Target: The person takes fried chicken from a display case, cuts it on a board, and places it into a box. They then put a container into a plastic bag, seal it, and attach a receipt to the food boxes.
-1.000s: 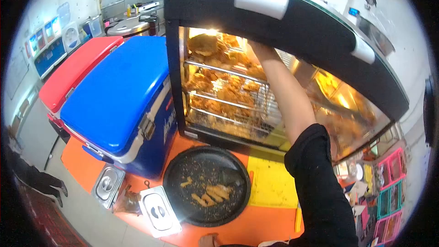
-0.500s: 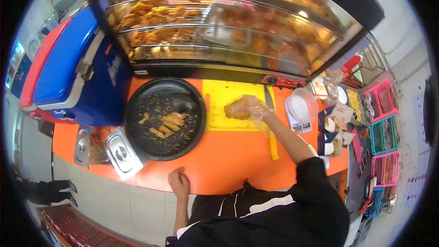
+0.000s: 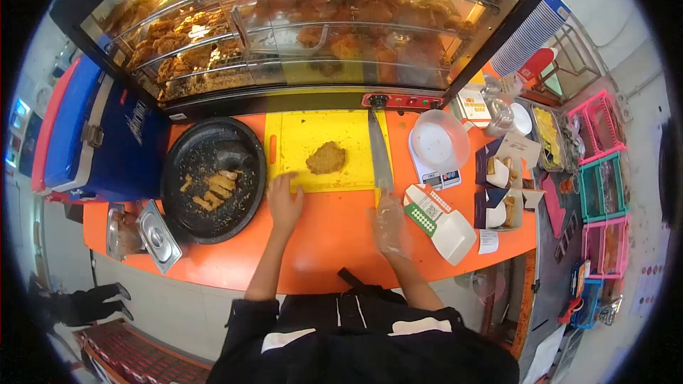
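A breaded fried cutlet lies in the middle of a yellow cutting board on the orange counter. My left hand rests flat on the board's near left corner, fingers spread, holding nothing. A long knife lies along the board's right edge, blade pointing away from me. My right hand, in a clear plastic glove, covers the knife's handle at the board's near right corner. Both hands are apart from the cutlet.
A round black tray with fried strips sits left of the board. Behind stands a glass warmer full of fried chicken. Also here: a scale with white bowl, an open paper box, steel lidded containers, a blue cooler, coloured baskets.
My right hand took the cutlet out of the warmer, set it on the yellow board and moved to the knife handle. My left hand came up from the counter's edge to the board.
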A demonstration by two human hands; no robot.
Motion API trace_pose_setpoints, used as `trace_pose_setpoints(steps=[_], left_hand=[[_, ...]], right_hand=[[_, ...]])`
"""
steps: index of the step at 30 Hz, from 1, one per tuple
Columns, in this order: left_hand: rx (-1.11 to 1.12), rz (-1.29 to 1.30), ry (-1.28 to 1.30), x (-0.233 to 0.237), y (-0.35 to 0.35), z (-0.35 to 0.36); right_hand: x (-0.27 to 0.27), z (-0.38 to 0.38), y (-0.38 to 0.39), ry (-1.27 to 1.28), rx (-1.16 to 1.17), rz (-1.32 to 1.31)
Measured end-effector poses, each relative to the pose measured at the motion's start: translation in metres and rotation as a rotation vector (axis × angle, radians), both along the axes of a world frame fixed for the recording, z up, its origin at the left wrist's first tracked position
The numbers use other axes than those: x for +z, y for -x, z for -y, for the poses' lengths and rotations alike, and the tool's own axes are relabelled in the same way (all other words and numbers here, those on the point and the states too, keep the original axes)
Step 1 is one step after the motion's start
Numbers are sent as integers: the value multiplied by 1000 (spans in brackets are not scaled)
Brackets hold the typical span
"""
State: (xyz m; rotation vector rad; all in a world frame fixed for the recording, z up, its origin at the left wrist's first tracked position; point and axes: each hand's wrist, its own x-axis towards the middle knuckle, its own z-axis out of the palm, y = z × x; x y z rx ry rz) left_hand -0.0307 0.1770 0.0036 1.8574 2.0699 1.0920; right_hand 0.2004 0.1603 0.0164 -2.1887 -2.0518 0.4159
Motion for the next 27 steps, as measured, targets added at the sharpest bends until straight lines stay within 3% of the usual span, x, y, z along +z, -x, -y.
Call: trace_pose_setpoints(steps=[1, 3, 4, 9, 12, 13, 15, 18, 21, 25, 27], left_hand=[[1, 15, -17, -1, -2, -13], [-24, 68, -38, 7, -2, -32], [-60, 116, -69, 13, 1, -40], [-115, 104, -157, 55, 32, -61], [-297, -54, -333, 82, 42, -90], [-354, -106, -368, 89, 36, -104], [-536, -262, -275, 95, 28, -133], [-606, -382, -108, 39, 21, -172], [-646, -394, 60, -8, 27, -181], [-612, -292, 153, -22, 25, -177], [-662, -117, 167, -35, 29, -174]], right_hand=[[-21, -1, -6, 8, 11, 4], [-66, -6, -16, -159, 285, 1266], [-61, -5, -19, -163, 290, 1261], [22, 9, -36, -58, 15, -167], [74, -10, -2, -61, 149, -373], [63, -17, 10, -41, 151, -364], [27, -32, 35, -284, 178, -471], [17, -48, 53, -92, 180, -273], [-23, -51, 48, -122, 196, -202], [16, -54, 46, 55, 234, -117], [58, -51, 44, 375, -314, -1091]])
